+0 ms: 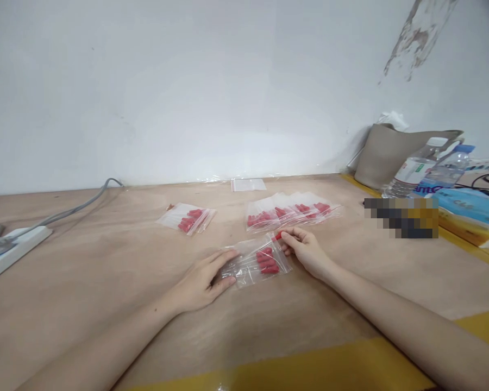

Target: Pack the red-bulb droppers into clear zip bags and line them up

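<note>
Bag (245,267) of red pieces (268,260) lies between left hand (204,279), thumb and fingers spread at its nine-o'clock edge, and right hand (303,250), pinching a single red piece (277,236) near its two-o'clock corner. Judgement: steady the bag lightly from nine, keep the pinch gentle.

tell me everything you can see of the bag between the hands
The clear plastic bag lies on the tabletop, its surface shiny and creased. Several red pieces lie inside, toward its right end. The left hand touches its left edge; the right hand pinches another red piece at its far right corner.
</note>
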Demonstrator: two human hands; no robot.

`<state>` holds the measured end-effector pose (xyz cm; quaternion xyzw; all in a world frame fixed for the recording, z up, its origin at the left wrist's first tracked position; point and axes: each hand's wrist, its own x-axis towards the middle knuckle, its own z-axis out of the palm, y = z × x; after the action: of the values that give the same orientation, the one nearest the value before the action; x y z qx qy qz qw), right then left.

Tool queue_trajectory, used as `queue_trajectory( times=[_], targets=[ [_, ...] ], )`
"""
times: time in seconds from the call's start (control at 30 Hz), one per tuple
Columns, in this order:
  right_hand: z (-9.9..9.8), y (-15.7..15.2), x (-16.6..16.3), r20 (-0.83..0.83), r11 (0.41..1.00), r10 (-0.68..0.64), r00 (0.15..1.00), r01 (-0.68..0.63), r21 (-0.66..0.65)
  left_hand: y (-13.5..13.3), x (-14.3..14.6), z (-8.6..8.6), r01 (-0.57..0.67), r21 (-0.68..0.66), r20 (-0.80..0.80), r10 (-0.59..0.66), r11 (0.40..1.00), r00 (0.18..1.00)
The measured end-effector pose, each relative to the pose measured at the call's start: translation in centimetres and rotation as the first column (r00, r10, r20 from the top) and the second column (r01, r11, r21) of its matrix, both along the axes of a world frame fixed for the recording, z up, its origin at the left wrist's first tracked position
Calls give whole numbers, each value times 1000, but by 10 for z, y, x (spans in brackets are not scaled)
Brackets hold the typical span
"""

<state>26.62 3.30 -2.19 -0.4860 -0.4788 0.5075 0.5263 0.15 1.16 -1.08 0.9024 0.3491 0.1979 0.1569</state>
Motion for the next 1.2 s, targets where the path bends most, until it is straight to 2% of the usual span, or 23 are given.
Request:
queue_trajectory(
  times=[0.1, 0.2, 0.27, 0.33, 0.43, 0.53, 0.6, 0.67, 0.73, 0.8, 0.87, 1.07, 1.2],
  targets=[
    [3, -1, 6, 117, 982, 188, 975, -183, -54, -1, 0, 0, -11, -3, -3, 11, 1000, 1000],
    [7, 1, 6, 186, 915, 403, 896, -395, -79, -2, 1, 1, -17, 11, 10, 17, 1000, 1000],
    [10, 2, 3, 200, 890, 454, 868, -452, -58, -2, 2, 1, -15, 20, 17, 14, 1000, 1000],
    [10, 3, -2, 204, 914, 404, 892, -405, -42, -2, 2, 1, -16, 22, 16, 16, 1000, 1000],
    [5, 6, -8, 283, 967, 242, 928, -253, 3, -2, 2, 0, -20, 18, 8, 20, 1000, 1000],
    [-5, 10, -12, 434, 987, 84, 897, -136, 90, -1, 2, 0, -20, 12, 2, 20, 1000, 1000],
    [-9, 12, -12, 489, 985, 39, 871, -115, 126, -2, 2, 1, -23, 8, -4, 23, 1000, 1000],
    [-8, 11, -10, 452, 980, 119, 884, -177, 87, -2, 2, 1, -26, 6, -9, 26, 1000, 1000],
    [-3, 10, -5, 341, 961, 262, 903, -275, -13, -2, 2, 1, -23, 10, -10, 23, 1000, 1000],
    [3, 9, 0, 242, 940, 340, 909, -323, -108, -2, 2, 1, -17, 12, -8, 17, 1000, 1000],
    [4, 9, 2, 211, 948, 312, 927, -289, -133, -2, 1, 1, -17, 12, -11, 17, 1000, 1000],
    [-7, 13, -3, 198, 980, 197, 960, -196, -23, -1, 1, -1, -18, 23, -13, 18, 1000, 1000],
    [-8, 12, 2, 213, 972, 233, 949, -220, -81, 0, 0, -1, -11, 16, 1, 11, 1000, 1000]
  ],
)
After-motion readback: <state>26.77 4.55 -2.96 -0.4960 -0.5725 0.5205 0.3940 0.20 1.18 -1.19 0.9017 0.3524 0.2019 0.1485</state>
